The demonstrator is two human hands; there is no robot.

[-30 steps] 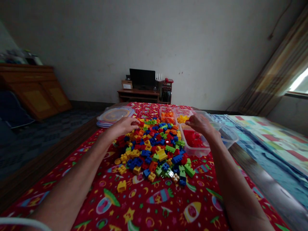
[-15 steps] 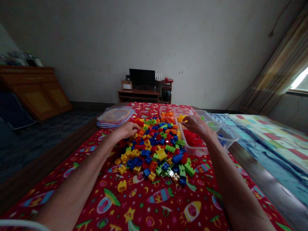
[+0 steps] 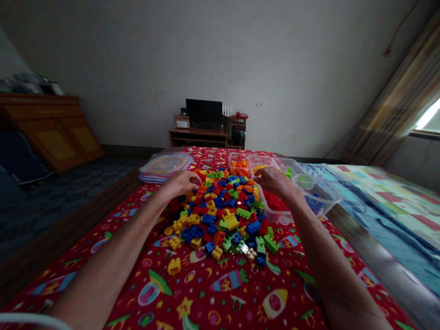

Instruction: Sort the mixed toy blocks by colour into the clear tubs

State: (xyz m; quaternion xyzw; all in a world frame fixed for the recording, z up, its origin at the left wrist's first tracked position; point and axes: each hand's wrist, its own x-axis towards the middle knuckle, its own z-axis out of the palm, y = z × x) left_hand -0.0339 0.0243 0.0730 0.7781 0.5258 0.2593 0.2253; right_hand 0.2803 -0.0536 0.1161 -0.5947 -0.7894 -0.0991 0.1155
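A heap of plastic building bricks [image 3: 223,215] in red, blue, yellow, green and orange lies on a red patterned cloth [image 3: 220,293]. My left hand [image 3: 180,183] rests on the heap's far left edge, fingers curled around a red brick [image 3: 200,176]. My right hand [image 3: 275,181] hovers over the far right side of the heap, at the rim of a clear tray holding red bricks [image 3: 278,211]; its fingers are bent and what they hold is hidden. A green brick [image 3: 288,173] shows just beyond it.
More clear trays stand behind: orange bricks [image 3: 239,166], yellow bricks [image 3: 259,161], green bricks [image 3: 304,179], blue bricks [image 3: 323,201]. Stacked clear lids [image 3: 165,166] lie at the far left. A low desk with a monitor [image 3: 204,112] stands at the wall. A quilted bed [image 3: 388,192] lies right.
My right hand has drawn back from over the trays toward the heap, moving left. My left hand has lifted slightly at the heap's far left edge.
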